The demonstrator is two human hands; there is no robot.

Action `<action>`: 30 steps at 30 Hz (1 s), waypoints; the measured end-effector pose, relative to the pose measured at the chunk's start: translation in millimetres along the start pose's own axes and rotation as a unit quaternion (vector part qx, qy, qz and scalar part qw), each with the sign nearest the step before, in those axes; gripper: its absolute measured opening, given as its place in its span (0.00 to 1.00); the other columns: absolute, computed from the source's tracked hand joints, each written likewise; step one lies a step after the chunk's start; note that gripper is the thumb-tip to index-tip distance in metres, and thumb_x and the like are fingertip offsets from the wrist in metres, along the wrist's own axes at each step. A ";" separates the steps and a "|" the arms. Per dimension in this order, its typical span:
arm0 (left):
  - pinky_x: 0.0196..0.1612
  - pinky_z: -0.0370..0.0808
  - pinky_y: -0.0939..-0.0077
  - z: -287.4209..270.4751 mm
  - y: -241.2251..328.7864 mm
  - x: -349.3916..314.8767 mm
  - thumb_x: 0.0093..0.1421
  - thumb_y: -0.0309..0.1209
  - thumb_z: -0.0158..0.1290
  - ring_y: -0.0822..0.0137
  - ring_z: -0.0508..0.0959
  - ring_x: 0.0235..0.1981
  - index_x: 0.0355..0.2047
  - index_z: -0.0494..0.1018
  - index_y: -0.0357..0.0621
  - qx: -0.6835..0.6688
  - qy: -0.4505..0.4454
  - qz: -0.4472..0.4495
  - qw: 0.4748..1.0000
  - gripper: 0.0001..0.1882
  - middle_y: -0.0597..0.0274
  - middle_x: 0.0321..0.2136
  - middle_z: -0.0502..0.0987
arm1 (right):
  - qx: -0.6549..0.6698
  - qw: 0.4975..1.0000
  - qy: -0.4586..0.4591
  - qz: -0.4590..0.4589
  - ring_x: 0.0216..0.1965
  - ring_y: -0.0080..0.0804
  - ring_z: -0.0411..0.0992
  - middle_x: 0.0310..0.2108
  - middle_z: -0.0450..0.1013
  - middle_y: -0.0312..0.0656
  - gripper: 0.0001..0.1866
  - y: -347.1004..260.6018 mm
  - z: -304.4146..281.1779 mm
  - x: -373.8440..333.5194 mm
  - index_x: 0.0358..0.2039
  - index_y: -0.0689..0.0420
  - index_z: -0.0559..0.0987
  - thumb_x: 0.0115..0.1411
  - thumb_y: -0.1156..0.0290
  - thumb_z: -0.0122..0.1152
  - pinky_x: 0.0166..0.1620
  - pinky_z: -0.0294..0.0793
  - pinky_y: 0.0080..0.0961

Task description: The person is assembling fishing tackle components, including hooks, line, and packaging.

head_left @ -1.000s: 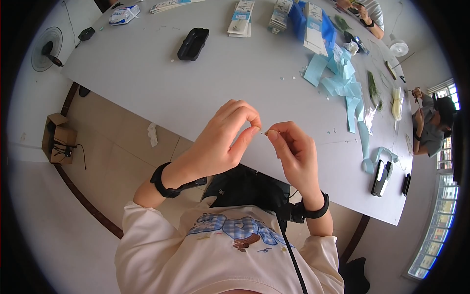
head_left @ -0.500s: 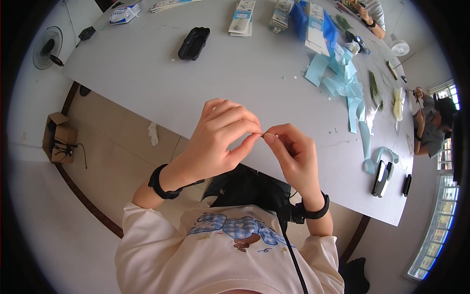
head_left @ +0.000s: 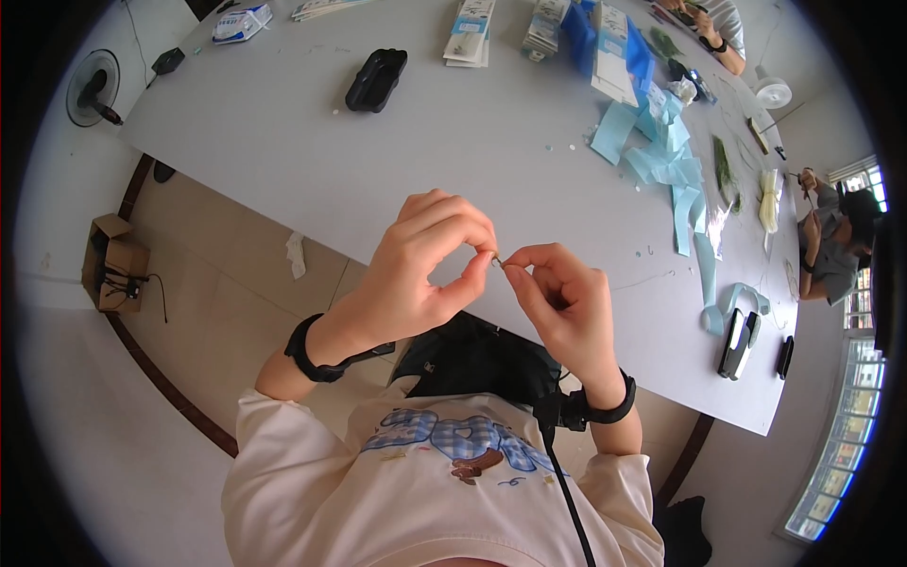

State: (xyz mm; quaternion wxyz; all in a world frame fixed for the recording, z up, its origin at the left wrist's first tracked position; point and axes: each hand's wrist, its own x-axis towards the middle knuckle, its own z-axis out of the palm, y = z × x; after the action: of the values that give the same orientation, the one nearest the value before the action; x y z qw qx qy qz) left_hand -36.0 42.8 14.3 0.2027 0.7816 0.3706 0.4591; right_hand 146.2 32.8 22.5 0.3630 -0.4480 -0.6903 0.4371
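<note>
A small thin piece (head_left: 497,260) bridged the narrow gap between a worker's two hands at the centre of the frame, just above the near edge of a pale grey table (head_left: 283,142). The left hand (head_left: 430,265) pinched one end between thumb and forefinger, its other fingers arched loosely over the top. The right hand (head_left: 557,291) had thumb and forefinger pressed together at what looked like the opposite end, its remaining fingers curled toward the palm. The piece was too small to show whether it was a hook, a loop or a bit of wire. Work this fine seemed to call for a light, steady pinch, with one hand as anchor while the other made the small turns. Pressing too hard risked bending the piece or flicking it away, and fingertips set so close could easily have hidden the very spot that needed watching. A fine thread (head_left: 652,279) lay on the table right of centre; whether it ran to the fingers could not be told, so slow moves appeared wisest. A black tray (head_left: 376,80) sat above, left of centre.
</note>
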 end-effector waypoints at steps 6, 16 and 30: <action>0.39 0.63 0.74 1.3 -4.5 -1.1 0.46 0.19 0.51 0.65 0.70 0.28 0.24 0.68 0.43 -0.026 0.019 -0.008 0.999 0.06 0.65 0.25 0.73 | -0.034 0.998 -0.003 -0.059 0.11 0.17 0.53 0.08 0.57 0.34 0.06 -0.4 0.8 -0.4 0.30 0.62 0.72 0.51 0.83 0.54 0.16 0.54 0.16; 0.38 0.64 0.74 1.1 -5.3 0.0 0.46 0.19 0.51 0.65 0.70 0.29 0.24 0.68 0.43 -0.044 0.029 -0.017 0.998 0.06 0.65 0.26 0.73 | -0.053 0.996 0.013 -0.076 0.10 0.18 0.54 0.09 0.57 0.34 0.07 1.6 1.0 -1.7 0.30 0.61 0.71 0.50 0.84 0.54 0.16 0.55 0.15; 0.40 0.65 0.73 10.2 3.9 -0.1 0.51 0.21 0.51 0.64 0.70 0.34 0.26 0.70 0.41 -0.048 0.093 -0.066 0.992 0.03 0.63 0.28 0.73 | -0.115 0.985 0.053 -0.120 0.09 0.21 0.58 0.08 0.59 0.35 0.08 -3.7 2.1 -1.8 0.31 0.60 0.71 0.50 0.84 0.55 0.16 0.57 0.15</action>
State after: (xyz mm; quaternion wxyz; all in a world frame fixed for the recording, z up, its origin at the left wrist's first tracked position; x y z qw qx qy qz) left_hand -25.6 40.5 11.7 0.2348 0.6984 0.4161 0.5328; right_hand 143.8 29.7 25.0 0.3948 -0.4232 -0.7646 0.2834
